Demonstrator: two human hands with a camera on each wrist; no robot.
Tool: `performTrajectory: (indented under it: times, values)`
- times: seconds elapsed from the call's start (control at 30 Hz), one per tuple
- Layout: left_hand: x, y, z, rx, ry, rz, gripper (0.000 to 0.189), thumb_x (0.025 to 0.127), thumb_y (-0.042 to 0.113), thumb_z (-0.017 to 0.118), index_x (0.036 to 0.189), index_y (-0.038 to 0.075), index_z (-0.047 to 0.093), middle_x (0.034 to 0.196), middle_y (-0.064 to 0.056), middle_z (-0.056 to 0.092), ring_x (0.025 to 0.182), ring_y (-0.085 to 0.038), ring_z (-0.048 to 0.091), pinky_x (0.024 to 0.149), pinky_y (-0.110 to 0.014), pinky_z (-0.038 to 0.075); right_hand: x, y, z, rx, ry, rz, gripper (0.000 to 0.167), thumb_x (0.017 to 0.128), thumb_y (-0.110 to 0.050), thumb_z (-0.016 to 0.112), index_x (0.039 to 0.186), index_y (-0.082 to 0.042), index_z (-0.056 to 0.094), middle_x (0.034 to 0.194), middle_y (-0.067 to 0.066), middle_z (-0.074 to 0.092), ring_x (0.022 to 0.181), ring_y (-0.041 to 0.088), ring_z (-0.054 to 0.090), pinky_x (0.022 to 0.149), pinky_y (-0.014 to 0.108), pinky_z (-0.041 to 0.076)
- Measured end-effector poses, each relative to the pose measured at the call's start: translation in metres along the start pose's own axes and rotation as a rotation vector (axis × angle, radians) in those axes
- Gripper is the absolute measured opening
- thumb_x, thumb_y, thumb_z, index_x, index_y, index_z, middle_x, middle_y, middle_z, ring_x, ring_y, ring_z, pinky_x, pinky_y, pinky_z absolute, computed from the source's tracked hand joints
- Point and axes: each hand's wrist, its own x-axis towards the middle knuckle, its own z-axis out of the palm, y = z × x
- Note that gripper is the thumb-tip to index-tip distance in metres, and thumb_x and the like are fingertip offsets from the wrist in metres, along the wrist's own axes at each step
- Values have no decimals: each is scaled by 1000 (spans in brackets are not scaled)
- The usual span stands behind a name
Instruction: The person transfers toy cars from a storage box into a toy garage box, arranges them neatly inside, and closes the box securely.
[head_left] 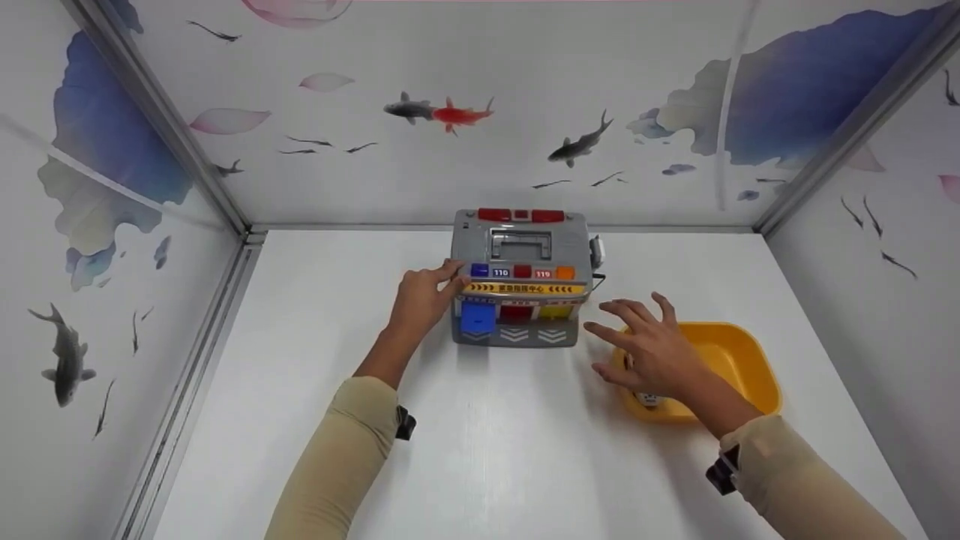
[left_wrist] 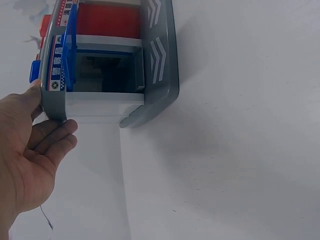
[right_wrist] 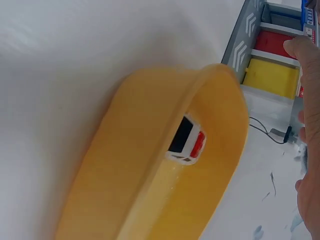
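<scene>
A grey toy garage (head_left: 521,244) stands against the back wall, with three doors in its front. Its blue door (head_left: 478,317) is swung up, and a dark bay shows beneath in the left wrist view. The red door (right_wrist: 273,43) and the yellow door (right_wrist: 271,77) are down. My left hand (head_left: 429,296) holds the garage's left roof edge near the blue button. With fingers spread, my right hand (head_left: 652,349) hovers right of the garage, over the left rim of the yellow basin (head_left: 739,367). A white toy car (right_wrist: 187,141) with red and black parts lies inside that basin.
White panels (head_left: 495,172) printed with fish and lotus leaves enclose the white table (head_left: 450,465) at the back and both sides. A thin dark cord (right_wrist: 262,127) and a small white part (head_left: 597,252) are at the garage's right side.
</scene>
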Motion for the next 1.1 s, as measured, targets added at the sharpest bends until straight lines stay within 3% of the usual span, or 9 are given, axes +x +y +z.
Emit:
performTrajectory:
  times: [0.27, 0.47, 0.77, 1.1]
  values:
    - [0, 0, -1, -4, 18, 41, 52, 109, 53, 67, 152, 24, 67, 154, -9, 63, 146, -35, 64, 122, -51, 55, -18, 10, 5, -9, -10, 26, 59, 96, -58, 80, 149, -33, 71, 159, 12, 60, 147, 38, 55, 124, 83, 30]
    - [0, 0, -1, -8, 3, 14, 52, 109, 53, 66, 154, 26, 66, 156, -8, 62, 148, -36, 62, 124, -52, 53, -29, 17, 7, -20, -31, 55, 58, 95, -57, 81, 147, -33, 72, 157, 11, 61, 145, 36, 57, 122, 83, 32]
    - [-1, 1, -1, 23, 2, 6, 55, 109, 57, 64, 155, 27, 64, 157, -7, 62, 147, -37, 63, 124, -53, 52, -47, 28, 14, 15, 16, 66, 50, 94, -52, 82, 136, -25, 76, 151, 11, 66, 139, 39, 61, 120, 84, 32]
    - [-1, 1, 0, 13, -2, -2, 55, 109, 56, 64, 155, 27, 64, 157, -7, 63, 148, -37, 62, 125, -54, 51, -59, 35, 19, 31, -77, 103, 49, 94, -47, 83, 138, -26, 76, 152, 13, 65, 140, 41, 60, 120, 84, 32]
